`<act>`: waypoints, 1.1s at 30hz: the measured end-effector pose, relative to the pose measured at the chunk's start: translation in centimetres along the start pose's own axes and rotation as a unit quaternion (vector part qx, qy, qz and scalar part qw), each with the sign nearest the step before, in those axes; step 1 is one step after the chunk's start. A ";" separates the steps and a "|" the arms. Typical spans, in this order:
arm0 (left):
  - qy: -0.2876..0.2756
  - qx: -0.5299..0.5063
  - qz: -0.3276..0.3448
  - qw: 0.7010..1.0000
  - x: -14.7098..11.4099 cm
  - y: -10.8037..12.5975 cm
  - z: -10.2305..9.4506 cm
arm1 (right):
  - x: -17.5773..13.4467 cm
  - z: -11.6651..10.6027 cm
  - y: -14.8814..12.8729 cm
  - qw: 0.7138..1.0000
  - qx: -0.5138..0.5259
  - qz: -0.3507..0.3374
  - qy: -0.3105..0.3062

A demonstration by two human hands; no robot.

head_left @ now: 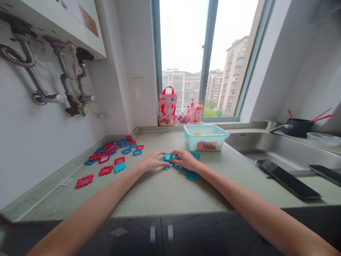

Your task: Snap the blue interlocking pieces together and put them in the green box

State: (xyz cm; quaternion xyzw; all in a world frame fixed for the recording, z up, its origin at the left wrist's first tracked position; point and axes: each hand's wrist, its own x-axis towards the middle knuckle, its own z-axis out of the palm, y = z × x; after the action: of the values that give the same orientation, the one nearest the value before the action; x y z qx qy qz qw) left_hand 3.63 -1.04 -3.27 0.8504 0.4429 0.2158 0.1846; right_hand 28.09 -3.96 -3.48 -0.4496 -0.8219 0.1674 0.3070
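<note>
Both hands meet over the middle of the counter around a small cluster of teal interlocking building tiles [168,157]. My left hand [155,160] grips the cluster from the left, thumb and fingers closed on its edge. From the right, my right hand [186,159] pinches the same cluster. More teal tiles lie flat beneath and beside my right hand, among them a square tile [191,175]. How the held pieces join is partly hidden by the fingers. Left of my left hand, a loose pile of red and blue tiles [112,148] spreads over the counter, with a single turquoise tile [119,167] at its near side.
A mint plastic bin [206,139] with yellow and orange pieces stands behind my right hand. Right of it are a steel sink [255,147], a black phone [287,178] and another dark device [326,174]. A pink bag [167,108] and bottles [194,112] stand by the window.
</note>
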 end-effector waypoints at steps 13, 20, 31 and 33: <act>-0.040 -0.095 0.047 0.994 -0.6 -2.2 -3.0 | -0.1 -0.6 0.2 0.996 -0.045 -0.073 -0.018; -0.022 -0.045 0.101 0.994 -0.3 -0.8 -1.7 | -0.5 -1.5 -0.7 0.993 -0.048 -0.099 -0.050; 0.043 0.008 0.056 0.997 -0.1 -0.5 -1.8 | -0.4 -5.9 0.6 0.989 -0.141 -0.049 -0.019; 0.051 0.021 0.043 0.998 0.0 -1.0 -2.1 | -0.5 -7.6 1.0 0.983 -0.181 -0.015 -0.007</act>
State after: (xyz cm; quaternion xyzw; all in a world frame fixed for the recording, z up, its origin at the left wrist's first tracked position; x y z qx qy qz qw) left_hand 1.82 -0.21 -2.03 0.8603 0.4194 0.2568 0.1342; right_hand 33.95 -3.88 1.52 -0.4847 -0.8471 0.0142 0.2175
